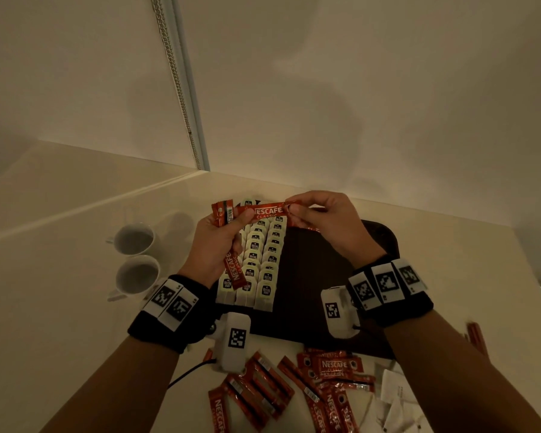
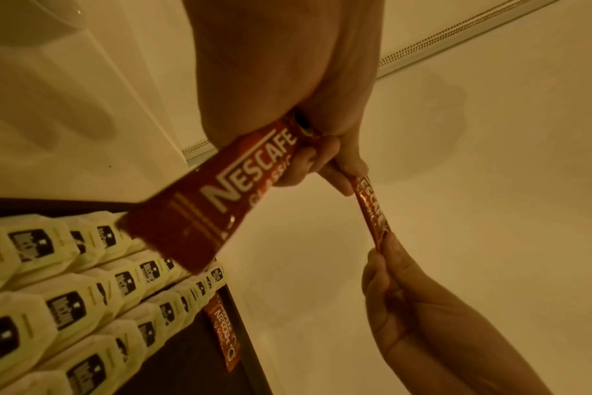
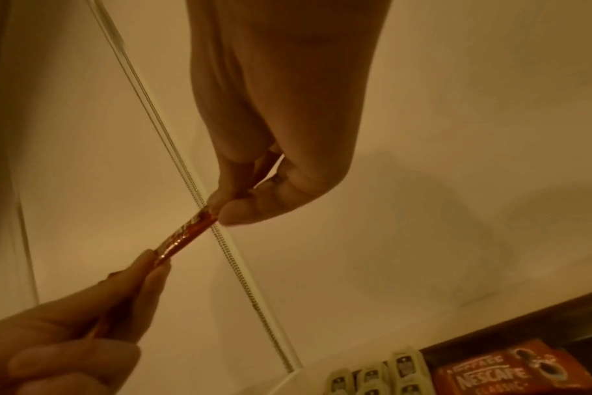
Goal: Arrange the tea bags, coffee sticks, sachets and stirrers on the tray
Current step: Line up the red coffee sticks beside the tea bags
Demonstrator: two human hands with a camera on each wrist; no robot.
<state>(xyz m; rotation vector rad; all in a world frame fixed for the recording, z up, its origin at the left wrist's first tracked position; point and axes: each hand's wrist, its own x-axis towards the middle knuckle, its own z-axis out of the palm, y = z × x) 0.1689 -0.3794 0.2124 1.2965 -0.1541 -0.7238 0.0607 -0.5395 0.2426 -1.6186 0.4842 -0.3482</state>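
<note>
Spanning the far side of the cream table (image 1: 450,260), a dark tray (image 1: 319,276) bearing three neat rows of tea bags (image 1: 256,264) along its left part, with one coffee stick already laid just beside them. Lying loose near the front edge, a heap of Nescafé coffee sticks (image 1: 294,392) and some white sachets (image 1: 394,392); two white cups (image 1: 135,257) off to the left. Raised over the tray, left hand (image 1: 219,245) gripping a small bundle of sticks (image 1: 222,210), right hand (image 1: 328,226) pinching the other end of a single coffee stick (image 1: 267,211) stretched between both. Probably light, thin, crinkly foil: slippery, easily bent, so best taken by the flat crimped ends and laid down flat.
</note>
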